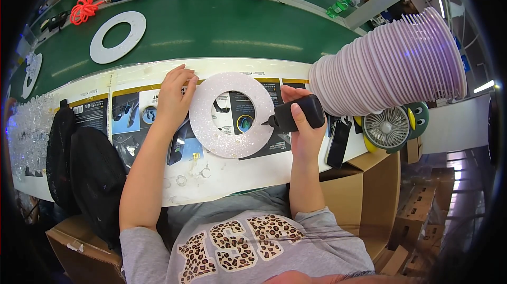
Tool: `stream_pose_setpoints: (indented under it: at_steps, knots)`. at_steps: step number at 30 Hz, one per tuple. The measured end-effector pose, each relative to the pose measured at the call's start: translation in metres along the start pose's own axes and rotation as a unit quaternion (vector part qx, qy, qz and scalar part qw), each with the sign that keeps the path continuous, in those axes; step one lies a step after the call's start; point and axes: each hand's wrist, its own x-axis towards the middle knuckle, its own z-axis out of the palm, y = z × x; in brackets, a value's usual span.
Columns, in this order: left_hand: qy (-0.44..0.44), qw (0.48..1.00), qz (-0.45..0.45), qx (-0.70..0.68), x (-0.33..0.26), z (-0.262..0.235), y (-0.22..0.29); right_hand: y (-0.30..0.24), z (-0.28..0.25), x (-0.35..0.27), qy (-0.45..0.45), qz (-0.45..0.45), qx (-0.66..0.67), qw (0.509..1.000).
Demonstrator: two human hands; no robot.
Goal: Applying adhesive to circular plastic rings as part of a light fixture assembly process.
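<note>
A flat white ring-shaped disc with a speckled surface lies on printed sheets on the white bench edge. My left hand rests its fingers on the ring's left rim, holding it down. My right hand grips a black glue bottle tipped sideways, with its nozzle touching the ring's right inner band.
A tall sideways stack of pale purple ring-shaped parts lies at the right. A small desk fan stands below it, a black phone beside it. Another white ring lies on the green conveyor. Black bags sit left, cardboard boxes below.
</note>
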Motion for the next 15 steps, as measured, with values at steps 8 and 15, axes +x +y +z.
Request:
stream_pose_setpoints:
  at_steps: [8, 15]
  knots:
    - [-0.001, 1.000, -0.005, -0.003, -0.0004, 0.0000, -0.0001, 0.0061, -0.0032, 0.0030, -0.014, -0.004, -0.019, 1.000]
    - [0.000, 1.000, 0.000, 0.001, 0.0001, -0.0006, 0.0018, 0.0076, -0.0036, 0.0042, -0.019, -0.005, -0.023, 1.000]
